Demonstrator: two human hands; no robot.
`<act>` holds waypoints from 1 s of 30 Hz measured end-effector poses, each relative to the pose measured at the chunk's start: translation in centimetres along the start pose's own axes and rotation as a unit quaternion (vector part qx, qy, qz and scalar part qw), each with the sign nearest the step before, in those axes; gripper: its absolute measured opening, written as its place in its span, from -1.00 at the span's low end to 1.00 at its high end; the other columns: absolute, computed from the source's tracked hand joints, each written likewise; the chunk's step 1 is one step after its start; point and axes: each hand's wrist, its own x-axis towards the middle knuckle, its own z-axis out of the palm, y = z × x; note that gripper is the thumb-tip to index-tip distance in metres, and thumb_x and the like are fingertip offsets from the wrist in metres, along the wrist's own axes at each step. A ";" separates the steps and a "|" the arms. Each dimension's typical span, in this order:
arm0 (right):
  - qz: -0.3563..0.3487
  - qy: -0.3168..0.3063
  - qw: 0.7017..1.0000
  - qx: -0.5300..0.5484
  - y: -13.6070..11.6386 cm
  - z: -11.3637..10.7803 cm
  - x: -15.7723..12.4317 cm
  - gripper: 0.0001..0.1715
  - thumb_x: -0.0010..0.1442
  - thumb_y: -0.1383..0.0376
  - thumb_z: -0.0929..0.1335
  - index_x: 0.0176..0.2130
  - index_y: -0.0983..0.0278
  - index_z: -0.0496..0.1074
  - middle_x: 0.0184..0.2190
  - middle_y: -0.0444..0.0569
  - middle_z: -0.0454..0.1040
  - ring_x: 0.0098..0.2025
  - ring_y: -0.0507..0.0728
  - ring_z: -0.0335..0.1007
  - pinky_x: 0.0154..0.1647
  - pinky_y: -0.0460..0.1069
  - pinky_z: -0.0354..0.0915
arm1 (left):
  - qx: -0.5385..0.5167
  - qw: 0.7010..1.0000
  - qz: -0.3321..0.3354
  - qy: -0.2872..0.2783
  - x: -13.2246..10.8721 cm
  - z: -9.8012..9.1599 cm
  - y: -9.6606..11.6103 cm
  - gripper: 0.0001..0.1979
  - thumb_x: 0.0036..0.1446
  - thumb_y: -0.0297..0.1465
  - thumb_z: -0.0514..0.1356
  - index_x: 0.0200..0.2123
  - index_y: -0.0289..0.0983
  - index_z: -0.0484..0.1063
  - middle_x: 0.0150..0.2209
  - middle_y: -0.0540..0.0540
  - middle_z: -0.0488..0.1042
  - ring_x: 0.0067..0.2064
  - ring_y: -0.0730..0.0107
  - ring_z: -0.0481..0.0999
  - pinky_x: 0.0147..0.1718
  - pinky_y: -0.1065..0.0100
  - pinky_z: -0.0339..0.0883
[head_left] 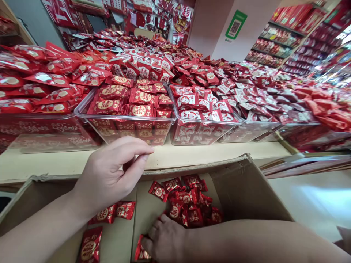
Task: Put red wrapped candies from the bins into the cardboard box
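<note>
Left hand (115, 173) hovers empty, fingertips pinched; right hand (164, 241) rests on red sweets (189, 204) in the cardboard box (246, 190), grip unclear. Apparently gathering; lifting needs closed fingers.

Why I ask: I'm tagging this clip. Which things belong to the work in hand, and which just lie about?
In hand: right hand on red packets in cardboard box; left hand above it, fingers pinched.
Lying about: clear bins of packets; back shelves; green sign.

囍 on red packets (139, 110); green QR sign (236, 25).
</note>
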 end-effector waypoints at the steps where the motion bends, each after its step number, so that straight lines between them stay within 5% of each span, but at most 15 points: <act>1: 0.012 -0.016 1.000 0.006 -0.2 0.5 -0.3 -0.62 -0.03 0.26 0.32 -0.16 0.34 0.31 -0.34 0.09 0.44 -0.32 0.19 0.34 -0.18 0.16 0.22 | 0.002 1.000 0.005 -0.005 -0.1 0.1 0.0 -0.84 -0.02 -0.62 0.13 -0.33 -0.34 0.42 -0.33 -0.09 0.46 -0.28 0.45 0.44 -0.24 0.43 0.29; 5: 0.047 -0.020 0.998 0.029 -0.1 0.6 0.1 -0.50 -0.06 0.06 0.32 -0.11 0.20 0.30 -0.28 0.09 0.41 -0.27 0.24 0.33 -0.16 0.23 0.17 | 0.002 1.000 0.011 -0.018 -0.4 0.3 0.0 -0.82 -0.02 -0.63 0.12 -0.32 -0.33 0.40 -0.31 -0.07 0.44 -0.28 0.46 0.43 -0.25 0.45 0.27; 8: 0.049 0.002 0.998 0.025 -0.5 0.4 0.9 -0.58 0.05 0.07 0.24 -0.07 0.02 0.28 -0.26 0.06 0.39 -0.28 0.25 0.34 -0.27 0.22 0.21 | 0.001 0.999 0.008 -0.031 -0.6 0.4 -0.1 -0.79 -0.02 -0.64 0.12 -0.30 -0.30 0.39 -0.30 -0.06 0.42 -0.26 0.46 0.42 -0.23 0.45 0.27; 13: -0.015 0.055 0.998 0.014 -1.1 0.6 1.2 -0.74 0.15 0.19 0.20 -0.24 0.19 0.40 -0.30 0.05 0.42 -0.32 0.19 0.37 -0.44 0.03 0.25 | -0.006 0.999 0.011 -0.044 -0.7 0.4 -0.2 -0.76 -0.02 -0.64 0.12 -0.27 -0.26 0.36 -0.29 -0.04 0.41 -0.24 0.44 0.42 -0.21 0.43 0.26; 18: 0.034 0.054 0.986 0.155 0.8 -4.8 -2.1 -0.77 0.12 0.27 0.21 -0.30 0.33 0.38 -0.44 0.02 0.47 -0.49 0.08 0.33 -0.57 -0.08 0.18 | -0.075 0.992 -0.075 -0.069 -1.1 0.2 0.6 -0.75 0.04 -0.56 0.09 -0.21 -0.17 0.36 -0.32 0.02 0.44 -0.30 0.47 0.46 -0.24 0.46 0.31; 20: 0.062 0.114 0.941 0.313 1.9 -8.2 -4.3 -0.74 0.14 0.27 0.18 -0.37 0.35 0.37 -0.49 -0.02 0.44 -0.52 0.02 0.30 -0.55 -0.12 0.17 | -0.148 0.966 -0.184 -0.105 -1.2 0.1 1.3 -0.77 0.10 -0.45 0.07 -0.16 -0.14 0.35 -0.32 0.03 0.49 -0.29 0.45 0.49 -0.24 0.47 0.34; 23: 0.055 0.187 0.782 0.592 2.9 -12.2 -7.2 -0.68 0.18 0.19 0.16 -0.34 0.35 0.35 -0.57 -0.11 0.35 -0.55 -0.03 0.28 -0.52 -0.15 0.18 | -0.240 0.900 -0.326 -0.162 -1.1 -0.1 2.3 -0.73 0.13 -0.27 0.03 -0.09 -0.13 0.34 -0.20 -0.01 0.50 -0.16 0.38 0.48 -0.14 0.44 0.33; 25: 0.028 0.229 0.688 0.688 3.1 -13.5 -8.3 -0.64 0.15 0.11 0.20 -0.29 0.36 0.35 -0.60 -0.15 0.31 -0.56 -0.04 0.28 -0.49 -0.13 0.20 | -0.269 0.871 -0.362 -0.195 -0.8 -0.3 2.7 -0.68 0.11 -0.20 0.04 -0.07 -0.11 0.34 -0.15 0.00 0.49 -0.08 0.35 0.44 -0.10 0.44 0.29; 27: 0.003 0.277 0.640 0.717 3.1 -14.0 -8.7 -0.61 0.11 0.08 0.24 -0.30 0.37 0.38 -0.63 -0.17 0.30 -0.57 -0.04 0.28 -0.44 -0.11 0.21 | -0.293 0.852 -0.370 -0.224 -0.5 -0.4 3.0 -0.67 0.08 -0.18 0.08 -0.08 -0.10 0.37 -0.19 0.03 0.51 -0.11 0.35 0.44 -0.14 0.47 0.30; 30: -0.026 0.301 0.609 0.733 3.1 -14.0 -8.3 -0.59 0.10 0.06 0.26 -0.33 0.37 0.41 -0.59 -0.14 0.32 -0.60 -0.06 0.25 -0.45 -0.11 0.21 | -0.315 0.829 -0.391 -0.246 -0.3 -0.3 3.3 -0.70 0.06 -0.20 0.11 -0.15 -0.14 0.44 -0.42 0.06 0.52 -0.39 0.44 0.45 -0.43 0.52 0.32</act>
